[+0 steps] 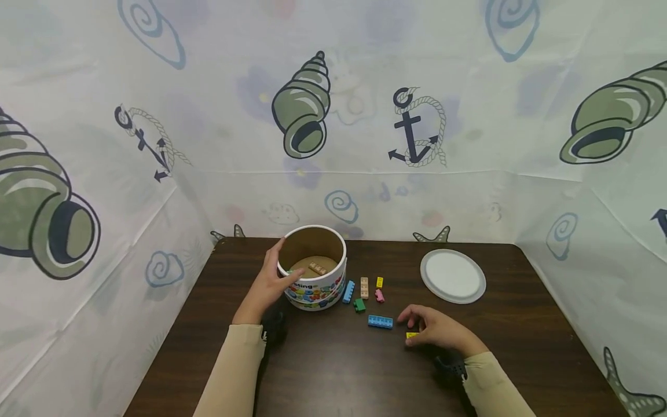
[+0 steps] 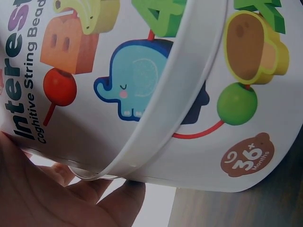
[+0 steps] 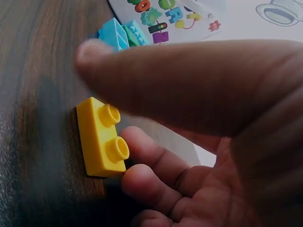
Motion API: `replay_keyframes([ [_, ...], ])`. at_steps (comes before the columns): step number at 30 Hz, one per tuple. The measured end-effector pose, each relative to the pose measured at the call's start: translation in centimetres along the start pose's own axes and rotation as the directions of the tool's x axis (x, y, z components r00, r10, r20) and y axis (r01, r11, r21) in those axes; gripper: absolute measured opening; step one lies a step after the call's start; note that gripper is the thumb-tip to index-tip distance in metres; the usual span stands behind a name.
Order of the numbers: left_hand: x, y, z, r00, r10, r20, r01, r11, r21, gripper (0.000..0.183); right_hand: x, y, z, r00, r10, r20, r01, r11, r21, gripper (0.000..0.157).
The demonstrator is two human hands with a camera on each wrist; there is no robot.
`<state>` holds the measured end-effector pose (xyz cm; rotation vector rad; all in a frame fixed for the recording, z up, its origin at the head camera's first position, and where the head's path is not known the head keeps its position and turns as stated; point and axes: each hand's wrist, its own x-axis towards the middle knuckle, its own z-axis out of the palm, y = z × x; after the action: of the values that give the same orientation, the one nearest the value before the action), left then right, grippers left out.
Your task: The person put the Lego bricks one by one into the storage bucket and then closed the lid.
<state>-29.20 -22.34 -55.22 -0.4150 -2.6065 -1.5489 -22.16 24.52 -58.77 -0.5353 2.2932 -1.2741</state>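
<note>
My left hand (image 1: 271, 281) grips the rim of a white bucket (image 1: 315, 296) printed with colourful beads, the thumb over the near edge. A tan building block (image 1: 317, 268) lies inside the bucket. In the left wrist view, the bucket's white handle (image 2: 184, 71) crosses its printed side. Low over the table, my right hand (image 1: 438, 330) has its thumb and fingers spread around a yellow building block (image 3: 97, 142). Two fingertips (image 3: 137, 179) are right at the block's studded side, while the thumb stretches above it, apart from it.
Beside the bucket are a blue block (image 1: 348, 292), a green block (image 1: 359, 305), a tan block (image 1: 364, 288), a pink block (image 1: 379, 296) and a small yellow block (image 1: 379, 282). Another blue block (image 1: 380, 322) lies nearer. A white round lid (image 1: 453, 276) rests on the table's right.
</note>
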Motion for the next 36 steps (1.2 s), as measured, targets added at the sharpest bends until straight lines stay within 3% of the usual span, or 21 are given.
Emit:
replay_keyframes([
  [8,-0.1,-0.1,-0.1,1.000,0.005,0.001,-0.005,1.000,-0.003,0.106,0.2,0.2,0.2,1.000,-0.017,0.024,0.018,0.999,-0.033,0.037],
  [23,0.0,0.1,0.0,1.000,-0.005,-0.001,0.005,1.000,-0.010,0.106,0.1,0.7,-0.3,1.000,-0.012,-0.022,0.009,0.994,-0.106,0.023],
  [30,0.0,0.1,0.0,1.000,-0.011,-0.005,0.011,1.000,-0.008,0.106,0.1,1.0,-0.7,1.000,-0.031,-0.005,0.031,0.999,-0.031,0.019],
  [36,0.1,-0.1,0.0,1.000,-0.007,-0.003,0.007,1.000,-0.013,0.106,0.2,1.0,-0.7,0.999,0.026,-0.046,-0.025,1.000,0.017,0.015],
])
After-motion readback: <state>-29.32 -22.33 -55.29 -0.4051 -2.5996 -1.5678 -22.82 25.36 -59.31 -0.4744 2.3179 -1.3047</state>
